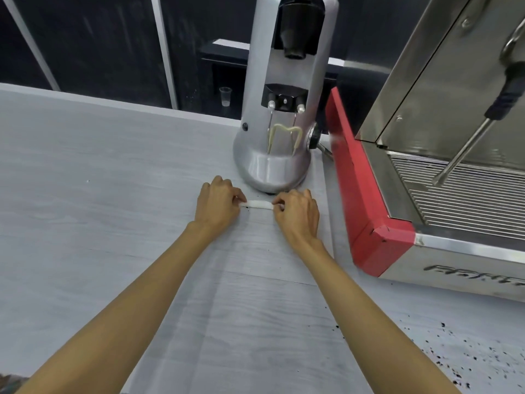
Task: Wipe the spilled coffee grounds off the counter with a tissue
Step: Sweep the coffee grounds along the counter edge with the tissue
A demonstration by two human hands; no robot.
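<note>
A white tissue [258,205], folded into a narrow strip, lies stretched on the pale grey counter [113,223] just in front of the grinder's base. My left hand [217,206] pinches its left end and my right hand [298,213] pinches its right end, both with fingers curled. A few dark specks lie right beside the tissue. Many dark coffee grounds [468,354] are scattered on the counter at the lower right, in front of the espresso machine and apart from both hands.
A silver coffee grinder [279,109] stands directly behind my hands. A steel espresso machine with red trim [366,194] fills the right side, its steam wand [466,149] over the drip grate. A small plastic cup [225,96] sits behind the counter's far edge.
</note>
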